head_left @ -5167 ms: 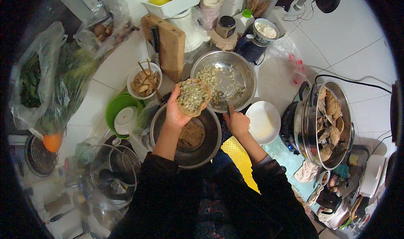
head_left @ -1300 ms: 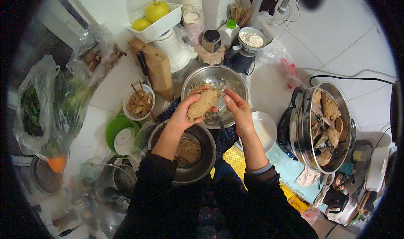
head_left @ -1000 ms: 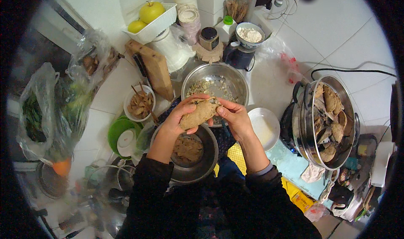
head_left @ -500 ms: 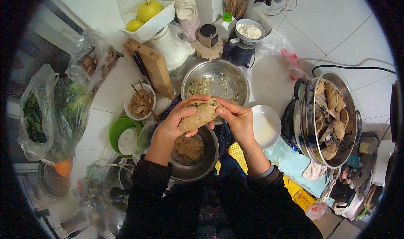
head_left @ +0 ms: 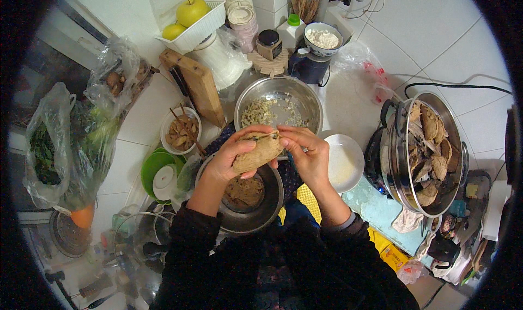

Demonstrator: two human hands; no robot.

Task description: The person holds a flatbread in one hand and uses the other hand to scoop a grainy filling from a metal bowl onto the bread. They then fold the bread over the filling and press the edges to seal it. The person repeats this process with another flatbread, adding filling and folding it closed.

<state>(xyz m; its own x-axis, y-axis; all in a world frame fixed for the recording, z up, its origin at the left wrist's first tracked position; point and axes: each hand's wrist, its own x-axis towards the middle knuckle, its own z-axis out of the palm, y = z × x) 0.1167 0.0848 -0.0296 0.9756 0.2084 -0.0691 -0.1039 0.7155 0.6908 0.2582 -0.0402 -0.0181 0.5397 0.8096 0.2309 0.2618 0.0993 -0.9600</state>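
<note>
Steel basin (head_left: 306,105) lies partly behind dough (head_left: 256,156) clasped by left fingers (head_left: 243,147) and right fingers (head_left: 298,139).

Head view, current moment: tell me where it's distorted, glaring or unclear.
Head view: a round black border cuts off the corners, and straight edges bend toward it; head view: bright glints on the steel bowl; head view: clutter at lower left looks hazy, while the left hand, right hand and dough piece look fairly clear.
</note>
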